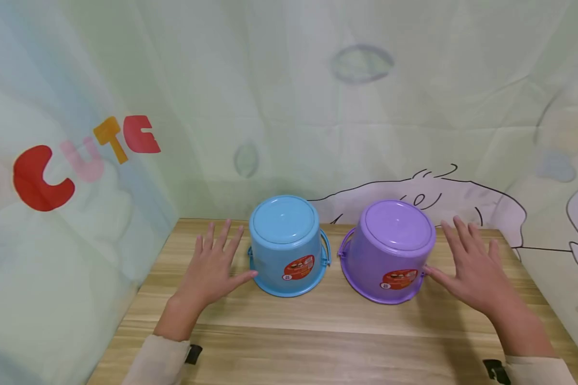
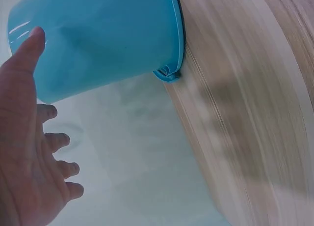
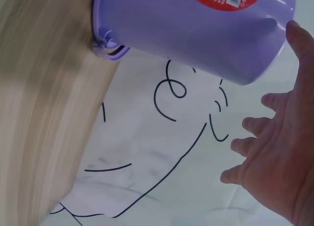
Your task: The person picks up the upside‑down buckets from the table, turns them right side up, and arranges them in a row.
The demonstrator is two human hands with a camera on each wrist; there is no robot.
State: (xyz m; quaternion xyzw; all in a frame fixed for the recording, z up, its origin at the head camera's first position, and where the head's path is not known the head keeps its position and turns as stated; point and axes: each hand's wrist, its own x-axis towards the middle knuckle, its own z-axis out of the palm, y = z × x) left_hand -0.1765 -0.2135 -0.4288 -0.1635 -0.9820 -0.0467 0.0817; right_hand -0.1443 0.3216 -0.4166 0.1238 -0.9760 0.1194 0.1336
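Two plastic buckets stand upside down on the wooden table, bases up: a blue bucket (image 1: 284, 222) on the left and a purple bucket (image 1: 397, 227) on the right, tilted slightly in the head view. Each carries a red oval label and a side handle. My left hand (image 1: 213, 271), fingers spread, is beside the blue bucket, its thumb tip close to the bucket's wall. On the far side, my right hand (image 1: 477, 275) spreads its fingers beside the purple bucket, thumb near that wall. Neither hand grips anything; in both wrist views the palms face the buckets.
A wooden tabletop (image 1: 289, 342) lies beneath the buckets. A printed cloth backdrop (image 1: 289, 107) rises right behind the table's back edge and along both sides, with the letters CUTE at left and a line-drawn animal behind the purple bucket.
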